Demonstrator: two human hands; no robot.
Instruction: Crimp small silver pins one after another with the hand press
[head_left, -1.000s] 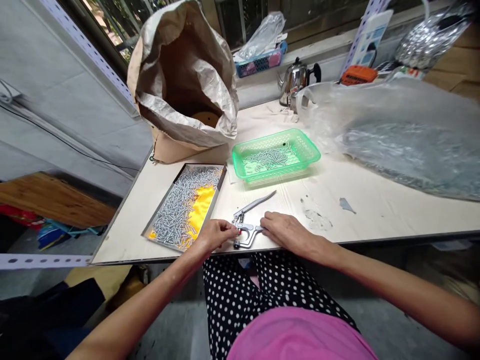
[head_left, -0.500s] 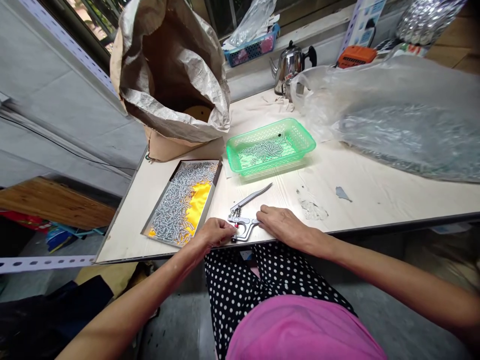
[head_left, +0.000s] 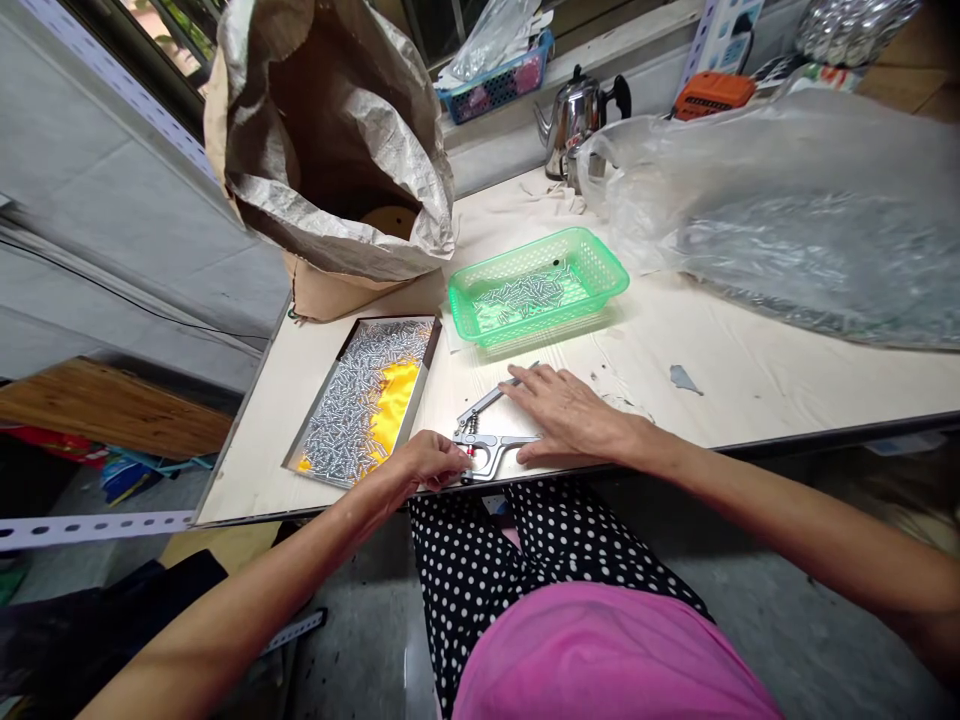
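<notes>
Silver hand pliers (head_left: 490,452) with a coil spring and spread handles lie at the table's front edge. At their jaw end, my left hand (head_left: 435,460) is closed in a pinch; what its fingertips hold is too small to make out. A small red spot shows in the jaw beside them. My right hand (head_left: 574,415) is open over the handle ends, fingers stretched across the upper handle and thumb by the lower one. Left of the pliers sits a shallow tray (head_left: 425,395) of small silver metal pieces on a yellow base.
Behind the pliers is a green plastic basket (head_left: 540,325) with similar metal pieces. A large open sack (head_left: 330,255) stands at back left. A clear plastic bag (head_left: 810,240) fills the right side, and a metal kettle (head_left: 581,115) stands at the back.
My right hand has opened and moved up, its fingers now reaching over the upper handle as well. The left hand stays pinched at the jaw.
</notes>
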